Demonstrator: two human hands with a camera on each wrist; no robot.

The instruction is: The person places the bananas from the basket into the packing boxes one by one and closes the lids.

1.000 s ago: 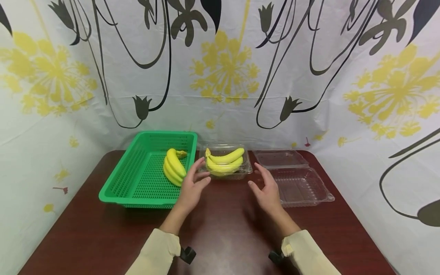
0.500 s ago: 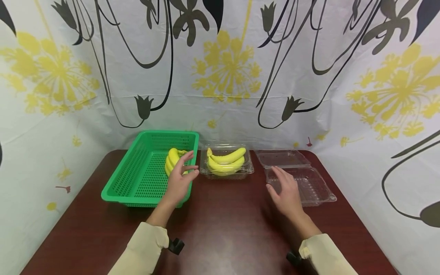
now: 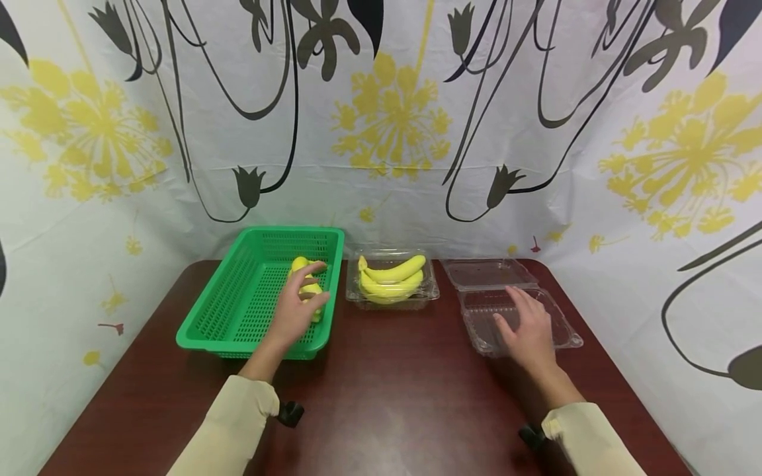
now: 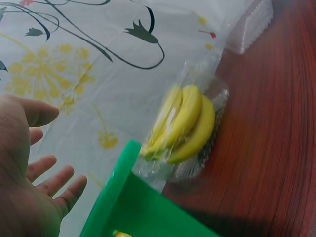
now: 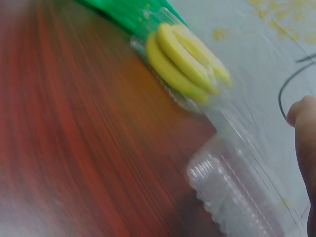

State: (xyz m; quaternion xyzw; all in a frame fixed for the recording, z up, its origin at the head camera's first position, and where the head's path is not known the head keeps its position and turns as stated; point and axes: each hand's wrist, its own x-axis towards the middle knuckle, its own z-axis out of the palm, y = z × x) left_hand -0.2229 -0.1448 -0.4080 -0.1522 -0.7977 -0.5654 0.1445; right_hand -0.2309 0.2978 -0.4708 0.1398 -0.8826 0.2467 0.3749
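Observation:
My left hand (image 3: 292,311) hovers over the right side of a green basket (image 3: 193,336), fingers spread and holding nothing. Beneath it lies a bunch of bananas (image 3: 299,263), partly hidden by the fingers. My right hand (image 3: 532,334) is above an open clear plastic clamshell box (image 3: 476,301), its fingers relaxed and bare. Between the hands, at the back, stands a closed clamshell box (image 3: 431,291) with a bunch of bananas (image 3: 389,281) inside. That boxed bunch of bananas (image 4: 185,123) also shows in the left wrist view, beyond the basket rim (image 4: 118,180).
The dark red-brown table (image 3: 387,396) carries everything. A patterned cloth (image 3: 381,218) hangs right behind its back edge and along both sides. The open box's lid (image 3: 488,273) lies folded back toward the cloth.
Both hands have moved apart from beside the closed box. The left went leftward over the basket, the right went rightward over the open box.

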